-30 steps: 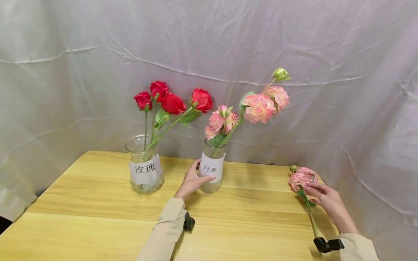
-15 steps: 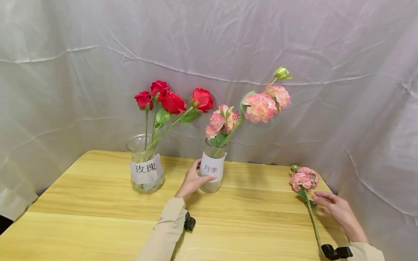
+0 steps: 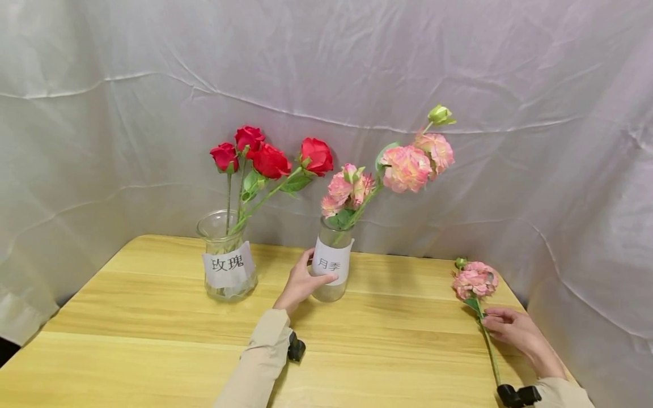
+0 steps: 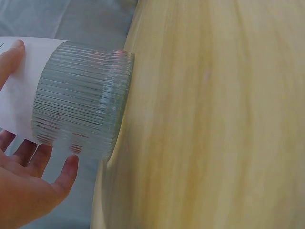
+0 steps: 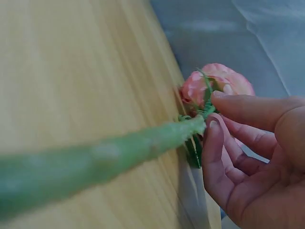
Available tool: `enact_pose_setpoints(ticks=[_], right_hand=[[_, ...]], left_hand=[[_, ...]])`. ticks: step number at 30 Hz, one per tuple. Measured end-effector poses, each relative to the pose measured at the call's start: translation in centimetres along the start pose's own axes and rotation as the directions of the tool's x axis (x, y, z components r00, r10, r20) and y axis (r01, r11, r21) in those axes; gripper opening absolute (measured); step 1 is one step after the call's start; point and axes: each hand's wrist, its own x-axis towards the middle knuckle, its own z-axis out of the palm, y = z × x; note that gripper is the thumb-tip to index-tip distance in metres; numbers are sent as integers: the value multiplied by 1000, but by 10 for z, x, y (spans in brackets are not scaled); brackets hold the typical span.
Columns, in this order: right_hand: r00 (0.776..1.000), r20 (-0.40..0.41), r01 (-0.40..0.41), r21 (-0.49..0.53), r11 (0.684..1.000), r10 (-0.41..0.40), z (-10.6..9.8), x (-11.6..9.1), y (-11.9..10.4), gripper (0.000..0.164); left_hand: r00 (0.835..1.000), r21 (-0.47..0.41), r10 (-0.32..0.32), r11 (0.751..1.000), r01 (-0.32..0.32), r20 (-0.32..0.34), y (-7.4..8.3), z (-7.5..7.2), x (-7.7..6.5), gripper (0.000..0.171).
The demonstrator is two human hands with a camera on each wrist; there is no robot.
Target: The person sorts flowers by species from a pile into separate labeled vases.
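My left hand (image 3: 300, 282) holds a clear glass vase (image 3: 329, 292) by its paper label, thumb in front and the other fingers partly hidden behind. The left wrist view shows the ribbed base of that vase (image 4: 86, 95) above the fingers (image 4: 66, 176). Pink artificial roses (image 3: 405, 169) stand in it, one leaning far right. At the table's right side lies another pink artificial rose (image 3: 475, 280) with a green stem. My right hand (image 3: 515, 331) pinches this stem just below the bloom; in the right wrist view the fingertips (image 5: 214, 126) meet the stem (image 5: 157, 140) near its leaves.
To the left a wider glass vase (image 3: 229, 292) with a paper label holds several red roses (image 3: 270, 161). Wooden table (image 3: 153, 317) runs beneath everything, and a grey cloth backdrop (image 3: 326, 68) hangs close behind its far edge.
My right hand moved off the lying rose's bloom, drew back toward me, then came in onto its stem. The left hand and both vases stayed almost where they were.
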Motion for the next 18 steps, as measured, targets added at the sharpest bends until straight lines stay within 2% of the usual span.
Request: enact_pose_setpoints(ticks=[9,15,18], right_hand=[[995,14,-103,37,994,103,4,3,-1,32],[994,80,-68,-109,992,77,3,8,-7,34],[990,110,-74,-153,985,91,4,11,-11,33]], left_hand=[[1000,2,0,1000,0,-6,-1,0,0,83],[1000,-2,-1,1000,1,-3,0,1,0,83],[1000,-4,-1,1000,1,-2,-1,1,0,83]])
